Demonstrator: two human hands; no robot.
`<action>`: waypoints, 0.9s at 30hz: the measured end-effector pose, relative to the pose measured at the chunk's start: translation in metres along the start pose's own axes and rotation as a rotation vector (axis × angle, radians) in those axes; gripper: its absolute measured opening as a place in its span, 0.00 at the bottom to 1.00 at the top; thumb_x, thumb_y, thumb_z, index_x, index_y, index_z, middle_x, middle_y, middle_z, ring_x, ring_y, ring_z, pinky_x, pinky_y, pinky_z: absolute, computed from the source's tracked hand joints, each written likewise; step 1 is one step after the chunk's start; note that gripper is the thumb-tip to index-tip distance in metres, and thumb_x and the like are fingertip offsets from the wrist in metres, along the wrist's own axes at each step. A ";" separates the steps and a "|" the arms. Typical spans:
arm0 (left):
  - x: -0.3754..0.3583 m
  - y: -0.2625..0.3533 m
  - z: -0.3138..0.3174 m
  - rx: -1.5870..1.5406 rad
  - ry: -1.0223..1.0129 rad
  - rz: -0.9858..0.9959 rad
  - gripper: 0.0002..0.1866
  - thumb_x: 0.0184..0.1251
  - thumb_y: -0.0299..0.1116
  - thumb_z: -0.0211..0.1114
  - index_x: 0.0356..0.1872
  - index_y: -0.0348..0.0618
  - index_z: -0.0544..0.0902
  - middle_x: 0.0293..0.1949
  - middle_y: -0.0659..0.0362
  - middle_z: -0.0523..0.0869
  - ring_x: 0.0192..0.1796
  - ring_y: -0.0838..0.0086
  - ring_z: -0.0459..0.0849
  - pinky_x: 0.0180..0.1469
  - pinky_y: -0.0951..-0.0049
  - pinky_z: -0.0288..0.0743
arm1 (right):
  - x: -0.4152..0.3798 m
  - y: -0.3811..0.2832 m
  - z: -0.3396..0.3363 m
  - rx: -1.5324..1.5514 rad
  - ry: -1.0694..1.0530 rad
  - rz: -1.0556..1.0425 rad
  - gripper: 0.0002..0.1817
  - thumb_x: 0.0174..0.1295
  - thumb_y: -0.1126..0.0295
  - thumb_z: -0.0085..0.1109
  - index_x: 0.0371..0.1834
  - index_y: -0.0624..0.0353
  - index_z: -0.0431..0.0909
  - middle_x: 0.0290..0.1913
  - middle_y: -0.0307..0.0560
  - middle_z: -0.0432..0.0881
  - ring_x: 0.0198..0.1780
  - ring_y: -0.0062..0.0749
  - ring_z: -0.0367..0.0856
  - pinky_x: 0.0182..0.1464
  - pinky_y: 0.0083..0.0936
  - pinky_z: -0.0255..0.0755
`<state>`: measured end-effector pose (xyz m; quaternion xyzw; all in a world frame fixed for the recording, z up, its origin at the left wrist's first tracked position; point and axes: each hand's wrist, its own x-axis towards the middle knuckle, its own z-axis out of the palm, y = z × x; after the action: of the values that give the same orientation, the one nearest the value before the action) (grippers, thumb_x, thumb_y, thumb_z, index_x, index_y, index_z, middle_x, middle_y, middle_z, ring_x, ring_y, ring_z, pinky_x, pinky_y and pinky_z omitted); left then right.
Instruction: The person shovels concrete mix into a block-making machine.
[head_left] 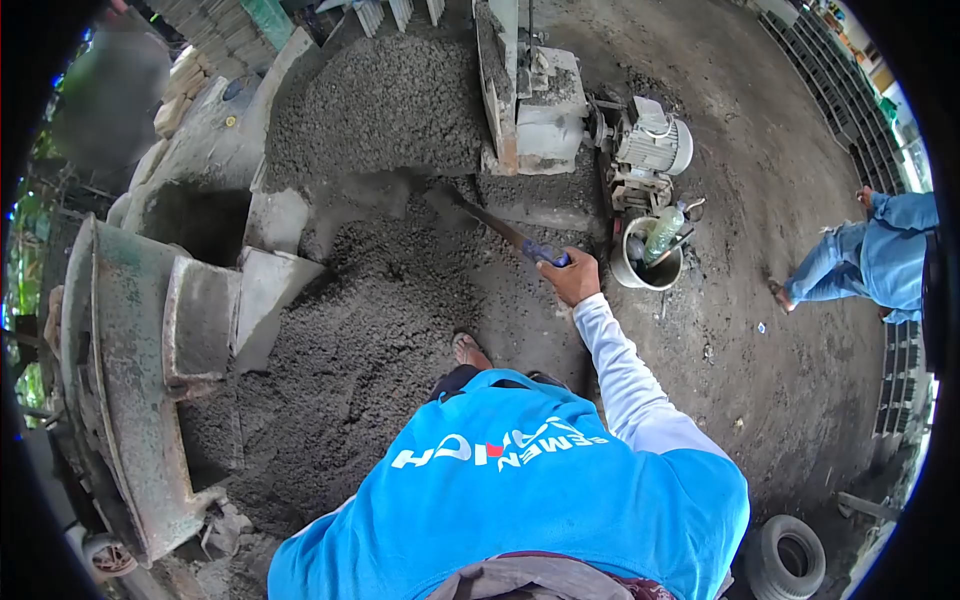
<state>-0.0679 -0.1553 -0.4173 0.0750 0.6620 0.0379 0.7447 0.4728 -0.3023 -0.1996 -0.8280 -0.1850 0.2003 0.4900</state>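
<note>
My right hand (575, 278) is closed around the blue-wrapped end of a shovel (508, 231), arm stretched forward. The wooden shaft slants up and left from my fist. Its far end is blurred and dark over the grey sandy mix (345, 350), so the blade does not show clearly. That loose mix spreads over the ground left of my foot. Ahead stands another heap of grey mix (375, 110), held between sloping side walls. My left hand is out of sight, with my blue shirt filling the lower part of the view.
A large mixer drum (125, 370) with a metal chute stands at left. An electric motor (655, 145) sits ahead on the right, with a bucket (625, 265) holding a bottle below it. Another person (890, 255) is at far right. A tyre (787, 560) lies lower right.
</note>
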 end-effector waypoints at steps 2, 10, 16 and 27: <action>0.002 0.006 0.008 -0.029 -0.025 -0.002 0.17 0.75 0.47 0.50 0.26 0.52 0.73 0.19 0.60 0.70 0.22 0.64 0.74 0.18 0.60 0.66 | 0.029 0.001 0.006 -0.055 0.046 0.005 0.18 0.51 0.59 0.73 0.31 0.65 0.82 0.22 0.48 0.79 0.22 0.30 0.75 0.30 0.32 0.71; 0.002 0.108 0.109 -0.020 -0.311 0.060 0.17 0.77 0.43 0.48 0.24 0.54 0.71 0.16 0.64 0.65 0.15 0.74 0.61 0.15 0.68 0.53 | 0.125 0.007 0.012 -0.081 0.127 0.004 0.20 0.50 0.59 0.72 0.36 0.66 0.84 0.25 0.52 0.82 0.26 0.31 0.78 0.36 0.32 0.74; -0.043 0.116 0.203 -0.038 0.000 0.241 0.16 0.74 0.39 0.51 0.23 0.56 0.66 0.15 0.67 0.58 0.14 0.77 0.55 0.15 0.73 0.48 | 0.217 0.035 -0.011 -0.178 0.009 -0.076 0.20 0.50 0.57 0.70 0.38 0.62 0.84 0.30 0.56 0.85 0.32 0.44 0.85 0.40 0.37 0.76; -0.068 0.001 0.301 0.421 0.168 0.314 0.11 0.70 0.41 0.57 0.32 0.47 0.73 0.23 0.59 0.75 0.23 0.65 0.77 0.24 0.63 0.71 | 0.317 0.061 0.051 -0.412 -0.398 -0.131 0.17 0.53 0.55 0.63 0.39 0.56 0.81 0.36 0.59 0.86 0.40 0.54 0.86 0.45 0.44 0.80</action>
<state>0.2230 -0.1831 -0.3170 0.3265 0.6949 0.0207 0.6403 0.7234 -0.1329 -0.3232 -0.8407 -0.3673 0.2851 0.2774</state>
